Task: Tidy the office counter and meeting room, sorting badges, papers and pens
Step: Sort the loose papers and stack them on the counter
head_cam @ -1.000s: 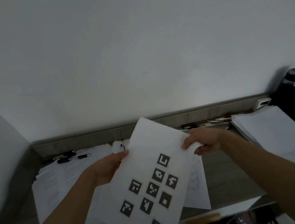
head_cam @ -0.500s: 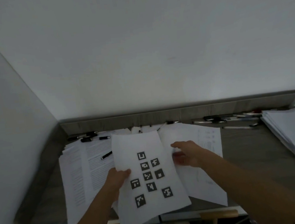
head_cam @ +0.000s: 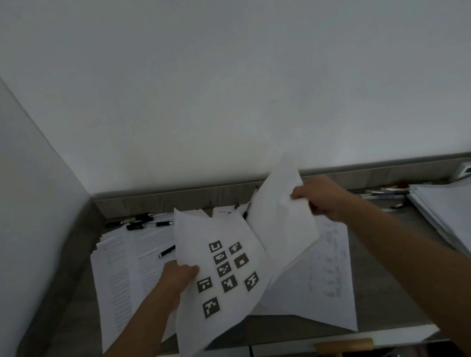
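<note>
My left hand [head_cam: 178, 277] grips the left edge of a white sheet printed with several black square markers [head_cam: 219, 280], held above the counter. My right hand [head_cam: 317, 198] pinches a second blank white sheet [head_cam: 282, 225] and holds it lifted, tilted up beside the marker sheet. Under both lies a faintly printed sheet [head_cam: 322, 280] flat on the grey counter [head_cam: 387, 287]. A spread of text pages [head_cam: 124, 267] lies to the left with a black pen [head_cam: 167, 251] on it. More pens [head_cam: 142, 221] lie along the back edge.
A thick stack of white paper [head_cam: 467, 216] sits at the right. Several pens [head_cam: 385, 192] and a small white device [head_cam: 469, 170] lie by the back ledge. Walls close the left and back. The counter's front edge [head_cam: 335, 340] runs below the sheets.
My right hand, earlier resting on the flat pages, has picked up a blank sheet and raised it toward the back right. My left hand still holds the marker sheet, now tilted slightly.
</note>
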`<state>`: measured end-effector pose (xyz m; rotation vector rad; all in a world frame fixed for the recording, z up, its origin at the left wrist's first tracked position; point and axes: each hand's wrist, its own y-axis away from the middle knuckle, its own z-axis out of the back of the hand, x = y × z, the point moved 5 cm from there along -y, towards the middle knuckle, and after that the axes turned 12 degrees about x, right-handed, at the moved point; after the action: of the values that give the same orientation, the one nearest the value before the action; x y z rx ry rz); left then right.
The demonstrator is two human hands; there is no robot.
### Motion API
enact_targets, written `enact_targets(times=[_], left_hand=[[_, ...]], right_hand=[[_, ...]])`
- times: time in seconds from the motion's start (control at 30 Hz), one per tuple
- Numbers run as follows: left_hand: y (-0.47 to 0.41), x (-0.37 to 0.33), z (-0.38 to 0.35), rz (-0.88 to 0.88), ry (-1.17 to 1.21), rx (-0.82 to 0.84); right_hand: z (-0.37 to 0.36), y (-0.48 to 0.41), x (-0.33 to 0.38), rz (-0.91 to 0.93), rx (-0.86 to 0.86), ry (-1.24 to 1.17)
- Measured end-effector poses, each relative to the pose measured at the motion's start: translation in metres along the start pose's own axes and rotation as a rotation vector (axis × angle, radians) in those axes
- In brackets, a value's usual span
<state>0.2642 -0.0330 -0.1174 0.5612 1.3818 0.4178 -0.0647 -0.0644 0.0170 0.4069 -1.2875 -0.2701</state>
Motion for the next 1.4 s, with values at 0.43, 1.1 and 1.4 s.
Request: enact_targets(times=[0.43,1.1,1.4], left_hand=[[-0.001,-0.009,-0.041,0.02,-0.172,0.185],[0.004,0.02,-0.065,0.025,0.053,0.154],[0.001,0.02,-0.067,0.0,0.07,0.174]], right_hand=[[0.055,0.049,0.001,0.065,0.101,-0.129],[0.042,0.012,-0.139,-0.247,-0.316,-0.319],[0.0,0.009,-0.142,-0.206,-0.133,-0.106]])
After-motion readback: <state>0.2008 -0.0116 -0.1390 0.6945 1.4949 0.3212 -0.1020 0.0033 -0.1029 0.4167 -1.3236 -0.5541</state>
